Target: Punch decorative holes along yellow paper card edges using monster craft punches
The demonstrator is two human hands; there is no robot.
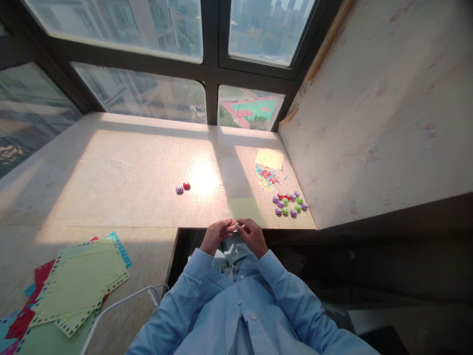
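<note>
My left hand (218, 235) and my right hand (252, 236) meet at the front edge of the ledge. The fingertips of both are pinched close together; whatever sits between them is too small to make out. Just beyond my fingers a pale yellow-green paper sheet (244, 209) lies flat on the ledge. To its right is a cluster of small purple, red and green knob-like pieces (290, 204), each with a white spot on top. Behind that cluster, tiny coloured paper bits (269, 176) are scattered beside a yellow paper (269, 158).
A purple piece (179, 190) and a red piece (186, 186) stand apart, left of centre on the wooden ledge (140, 172). At lower left, coloured sheets with punched edges (81, 278) overlap beside a white cable (121, 301). A wall (377, 113) bounds the right side; windows (148, 93) stand behind.
</note>
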